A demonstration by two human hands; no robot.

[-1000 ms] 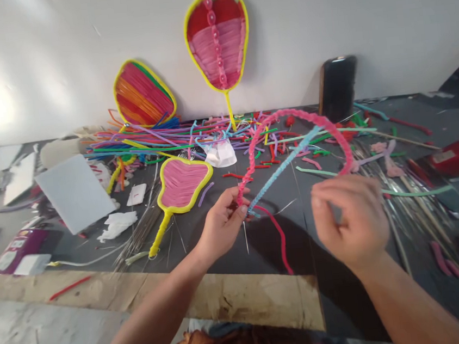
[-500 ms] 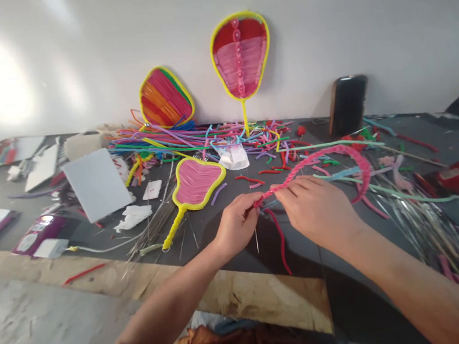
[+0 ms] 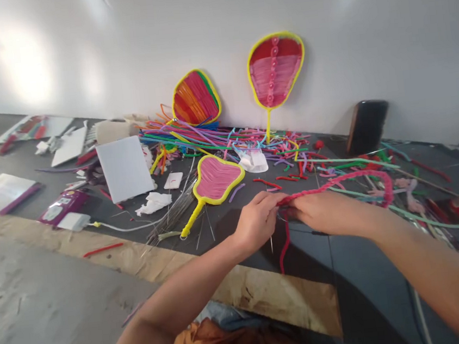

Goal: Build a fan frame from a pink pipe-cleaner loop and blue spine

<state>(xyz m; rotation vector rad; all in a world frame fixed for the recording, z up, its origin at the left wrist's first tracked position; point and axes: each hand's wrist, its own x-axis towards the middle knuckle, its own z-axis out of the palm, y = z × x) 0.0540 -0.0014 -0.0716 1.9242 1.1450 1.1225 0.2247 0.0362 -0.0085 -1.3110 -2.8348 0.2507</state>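
Left hand (image 3: 258, 222): fingers curled and drawn together with thumb, clamped on near end of pink twisted loop (image 3: 361, 173).
Right hand (image 3: 320, 214): palm turned down, just beside the left; fingertips dark and partly hidden at the same end of the loop. Cannot tell whether they pinch it or only touch.
Loop: rises from between the hands, arches over right wrist, far end bending down behind the forearm; above dark table (image 3: 358, 268).
Loose strand (image 3: 288, 237): deep pink, trailing down below the hands toward the near edge.
Pink fan (image 3: 220, 178): yellow rim and handle, lying left of the left hand, untouched.
Against wall: striped fan (image 3: 195, 96) and beaded fan (image 3: 275, 74), both yellow-rimmed; dark phone (image 3: 367, 124) leaning farther right.
Behind hands: heaped coloured stems (image 3: 205, 136), short cut bits near them.
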